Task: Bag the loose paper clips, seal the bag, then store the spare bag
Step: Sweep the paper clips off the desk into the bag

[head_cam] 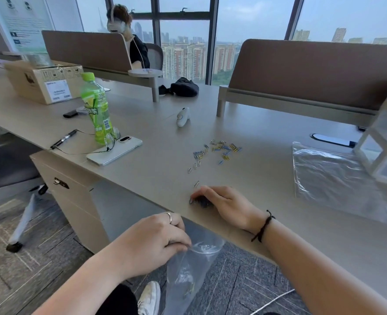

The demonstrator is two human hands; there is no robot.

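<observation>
Plastic bag (188,271): hangs below bench (156,169) edge, mouth up, long axis vertical
Left hand (151,244): grip pinched on bag's rim
Right hand (224,203): grip curled over clips (217,151)
Spare bag (329,176): flat

clips (217,151) on desk (156,169), bottle (96,110) left

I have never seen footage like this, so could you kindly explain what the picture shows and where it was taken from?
There is no machine: a camera worn on a person's head looks down at their two bare hands. The left hand holds a clear bag open below the desk edge. The right hand rests on the desk, fingers curled over a few paper clips, with more scattered beyond. A spare bag lies flat to the right. A green bottle, phone and pen sit to the left.
</observation>
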